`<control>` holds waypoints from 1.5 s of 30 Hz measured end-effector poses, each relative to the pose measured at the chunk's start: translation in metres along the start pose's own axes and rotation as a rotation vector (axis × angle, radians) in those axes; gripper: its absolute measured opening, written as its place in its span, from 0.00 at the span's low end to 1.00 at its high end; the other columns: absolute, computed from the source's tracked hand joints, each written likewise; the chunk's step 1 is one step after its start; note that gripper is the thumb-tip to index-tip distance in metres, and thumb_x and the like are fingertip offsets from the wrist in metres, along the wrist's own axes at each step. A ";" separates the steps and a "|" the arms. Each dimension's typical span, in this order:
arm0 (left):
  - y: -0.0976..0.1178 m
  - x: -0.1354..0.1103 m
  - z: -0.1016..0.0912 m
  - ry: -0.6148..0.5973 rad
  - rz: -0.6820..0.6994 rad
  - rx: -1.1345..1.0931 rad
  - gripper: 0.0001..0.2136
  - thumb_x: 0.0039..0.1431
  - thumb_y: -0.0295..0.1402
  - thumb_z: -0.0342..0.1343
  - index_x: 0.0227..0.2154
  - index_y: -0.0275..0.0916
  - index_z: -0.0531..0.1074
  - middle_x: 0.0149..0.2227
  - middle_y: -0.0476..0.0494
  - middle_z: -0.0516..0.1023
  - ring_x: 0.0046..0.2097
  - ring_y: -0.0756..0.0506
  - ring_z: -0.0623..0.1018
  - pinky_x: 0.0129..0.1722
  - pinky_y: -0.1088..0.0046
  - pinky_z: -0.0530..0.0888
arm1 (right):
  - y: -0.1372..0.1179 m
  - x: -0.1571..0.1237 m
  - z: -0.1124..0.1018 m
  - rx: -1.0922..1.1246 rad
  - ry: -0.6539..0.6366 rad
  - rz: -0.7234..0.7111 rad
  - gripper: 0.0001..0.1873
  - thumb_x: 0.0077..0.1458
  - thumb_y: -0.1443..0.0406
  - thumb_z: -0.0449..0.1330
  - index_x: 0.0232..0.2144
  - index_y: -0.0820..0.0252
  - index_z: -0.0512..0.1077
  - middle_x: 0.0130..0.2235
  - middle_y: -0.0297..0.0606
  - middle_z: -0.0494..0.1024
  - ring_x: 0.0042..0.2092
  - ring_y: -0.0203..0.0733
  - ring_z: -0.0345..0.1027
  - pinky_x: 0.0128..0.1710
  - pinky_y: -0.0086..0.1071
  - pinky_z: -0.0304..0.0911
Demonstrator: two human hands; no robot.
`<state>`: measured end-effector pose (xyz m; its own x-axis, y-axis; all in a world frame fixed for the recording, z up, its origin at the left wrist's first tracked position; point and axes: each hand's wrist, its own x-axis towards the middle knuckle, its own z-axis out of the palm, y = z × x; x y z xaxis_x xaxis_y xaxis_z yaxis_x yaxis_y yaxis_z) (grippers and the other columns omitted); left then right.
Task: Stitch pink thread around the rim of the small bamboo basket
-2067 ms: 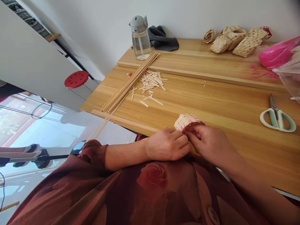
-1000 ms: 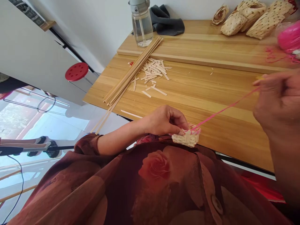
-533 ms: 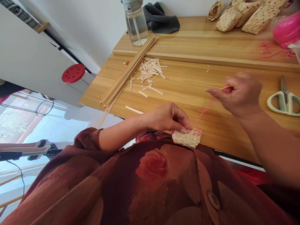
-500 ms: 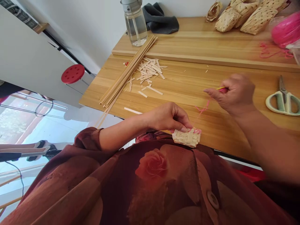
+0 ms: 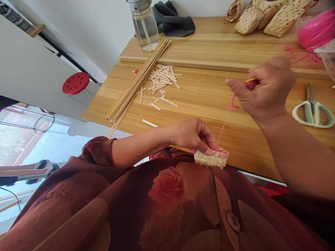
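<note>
A: Woven strip basket (image 5: 211,159), where is it?
B: At the near edge of the wooden surface (image 5: 199,120), right against the dark red floral garment (image 5: 167,209). Pale strips, pink thread at the rim.

A: Surface and room?
B: Raised board (image 5: 209,52) across the back, carrying a clear water bottle (image 5: 144,29) and dark grey cloth (image 5: 173,24). Mid-surface: long bundle of bamboo strips (image 5: 136,82), beside a pile of cut offcuts (image 5: 162,83). Far right: woven pieces (image 5: 261,17), pink yarn (image 5: 316,29) by a clear plastic bag (image 5: 328,57), and green-handled scissors (image 5: 312,113). Past the edge: red stool (image 5: 75,83), white cabinet (image 5: 31,66).

A: Left hand (image 5: 193,136)?
B: Forearm comes in low from the left, wrist bent, fingers curled down. Grip pinches the basket's rim between thumb and fingers.

A: Right hand (image 5: 267,89)?
B: Raised over the surface, well apart from the basket, forefinger pointing toward the left hand. Grip pressed together on the pink thread (image 5: 225,122) and a small yellow piece (image 5: 250,81). Thread drops from there to the basket rim.
</note>
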<state>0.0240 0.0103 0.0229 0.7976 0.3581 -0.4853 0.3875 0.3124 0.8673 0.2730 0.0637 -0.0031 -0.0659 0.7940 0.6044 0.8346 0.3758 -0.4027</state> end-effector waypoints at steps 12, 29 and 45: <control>-0.015 0.005 -0.004 0.075 0.092 -0.029 0.08 0.45 0.27 0.73 0.29 0.33 0.83 0.25 0.51 0.80 0.24 0.55 0.75 0.25 0.81 0.70 | -0.046 -0.063 -0.032 0.732 -1.135 0.243 0.27 0.58 0.40 0.65 0.29 0.58 0.79 0.28 0.36 0.74 0.30 0.38 0.64 0.30 0.33 0.58; -0.026 -0.009 -0.002 0.082 0.166 -0.076 0.17 0.43 0.31 0.77 0.34 0.34 0.76 0.26 0.52 0.80 0.24 0.54 0.76 0.26 0.81 0.72 | -0.105 -0.099 -0.024 0.931 -0.661 0.716 0.38 0.49 0.43 0.73 0.20 0.55 0.50 0.20 0.24 0.52 0.22 0.28 0.42 0.19 0.28 0.41; -0.037 -0.024 -0.001 0.120 0.378 0.015 0.07 0.58 0.30 0.69 0.38 0.34 0.84 0.36 0.45 0.86 0.35 0.53 0.81 0.37 0.82 0.75 | -0.092 -0.115 -0.024 1.103 -0.638 0.744 0.35 0.56 0.47 0.71 0.21 0.57 0.52 0.22 0.29 0.55 0.24 0.32 0.47 0.22 0.31 0.46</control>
<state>-0.0095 -0.0087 0.0025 0.8258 0.5462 -0.1402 0.0841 0.1266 0.9884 0.2172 -0.0735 -0.0190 -0.2866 0.9244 -0.2517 -0.0257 -0.2700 -0.9625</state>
